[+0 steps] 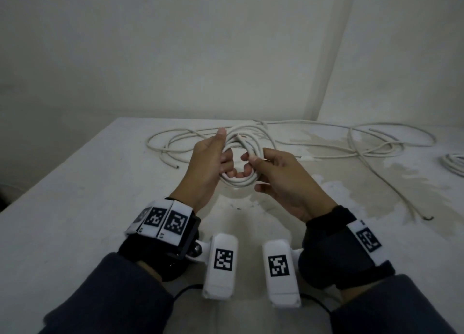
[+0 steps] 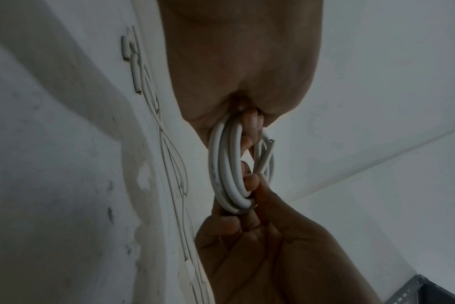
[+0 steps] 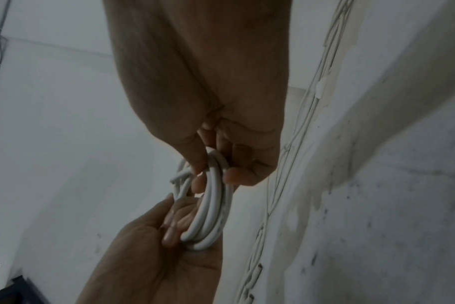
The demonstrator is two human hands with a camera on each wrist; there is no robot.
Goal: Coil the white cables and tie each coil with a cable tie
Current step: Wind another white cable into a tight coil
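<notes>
The fingers of the left hand [image 1: 208, 162] and right hand [image 1: 278, 180] are curling round a small white coil [image 1: 238, 180], holding it above the table [image 1: 75, 208]. No tie seems to be binding it yet, though the dim views are hiding much. Behind, loose cables [image 1: 326, 142] are lying uncoiled, and another coil [image 1: 454, 164] is sitting at the far right edge.

Pale, stained, flat-topped desk [image 1: 100, 188] set against plain white walls [image 1: 175, 44]. Grey perforated metal angle bracket [image 2: 413, 292] visible at lower right, left wrist view.

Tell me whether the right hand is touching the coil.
Touching. The right wrist view shows the right hand with thumb and fingers pinching the coil; the head view agrees.
</notes>
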